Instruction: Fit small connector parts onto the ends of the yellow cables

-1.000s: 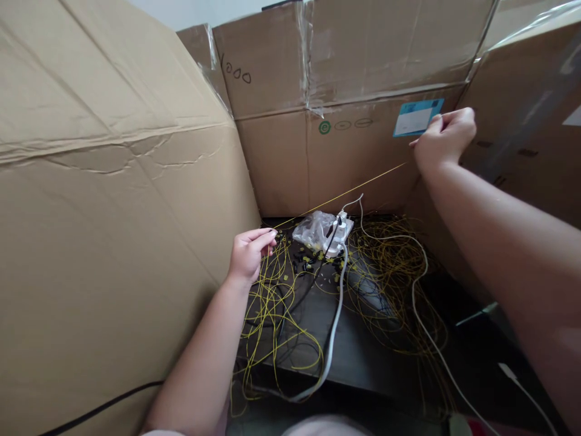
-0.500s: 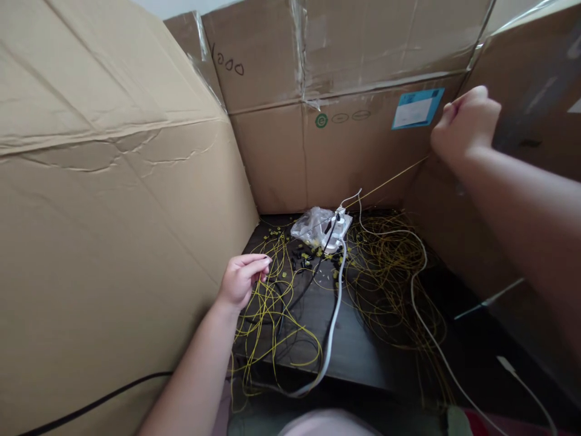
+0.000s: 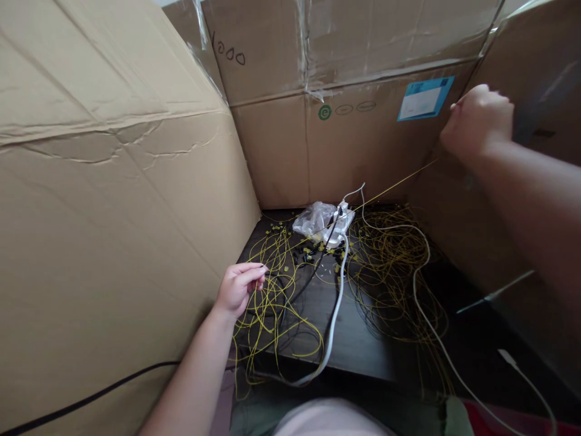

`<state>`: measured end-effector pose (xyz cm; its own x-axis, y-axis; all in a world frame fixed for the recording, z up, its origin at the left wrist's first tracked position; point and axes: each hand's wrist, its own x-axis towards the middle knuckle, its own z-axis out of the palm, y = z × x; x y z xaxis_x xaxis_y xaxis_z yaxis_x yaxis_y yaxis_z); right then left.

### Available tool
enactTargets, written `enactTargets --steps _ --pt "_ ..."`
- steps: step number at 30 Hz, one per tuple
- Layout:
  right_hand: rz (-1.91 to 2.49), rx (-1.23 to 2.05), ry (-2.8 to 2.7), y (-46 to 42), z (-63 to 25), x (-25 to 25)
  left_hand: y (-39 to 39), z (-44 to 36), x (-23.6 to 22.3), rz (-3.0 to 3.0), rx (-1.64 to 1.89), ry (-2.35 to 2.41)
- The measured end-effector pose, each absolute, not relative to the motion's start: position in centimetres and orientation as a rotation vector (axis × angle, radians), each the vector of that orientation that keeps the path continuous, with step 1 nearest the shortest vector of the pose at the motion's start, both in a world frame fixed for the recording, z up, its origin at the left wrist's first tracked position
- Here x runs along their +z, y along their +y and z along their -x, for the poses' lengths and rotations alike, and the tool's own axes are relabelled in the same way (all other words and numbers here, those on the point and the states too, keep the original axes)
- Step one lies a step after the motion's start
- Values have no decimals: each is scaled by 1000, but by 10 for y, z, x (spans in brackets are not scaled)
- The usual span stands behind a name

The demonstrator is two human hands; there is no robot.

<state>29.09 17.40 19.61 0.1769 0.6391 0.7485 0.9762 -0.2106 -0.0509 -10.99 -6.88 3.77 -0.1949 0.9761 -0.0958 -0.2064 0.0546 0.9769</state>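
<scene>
My left hand (image 3: 240,287) is closed in a pinch, low over loose yellow loops at the left of the dark tabletop. Raised high at the right, my right hand (image 3: 479,124) is a fist. A thin yellow cable (image 3: 399,181) runs straight from under the right fist down towards my left fingertips, passing over the power strip; its ends inside the fingers are hidden. Below the left hand lies a loose tangle of yellow cable (image 3: 272,309). A larger coiled heap of yellow cable (image 3: 390,248) lies beneath my right arm.
A white power strip (image 3: 333,237) with plugs sits beside a clear plastic bag (image 3: 313,219), among small black and yellow pieces (image 3: 305,251). A thick white cord (image 3: 338,309) crosses the tabletop (image 3: 358,345). Cardboard walls (image 3: 136,242) enclose the left, back and right.
My right hand has moved slightly right, with the yellow cable still stretched from it. My left hand has dropped a little relative to the tangle. The view has shifted slightly.
</scene>
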Motion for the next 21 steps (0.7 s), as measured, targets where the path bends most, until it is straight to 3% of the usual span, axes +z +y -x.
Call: enactTargets --steps 5,10,21 --pt "1684 -920 -1859 184 -313 185 -72 113 35 -899 1380 1254" --pt "1581 -650 -2156 181 -320 185 -77 115 30 -890 1398 1253" --pt "1530 -719 -2116 170 -328 185 -89 124 21 -795 1447 1306"
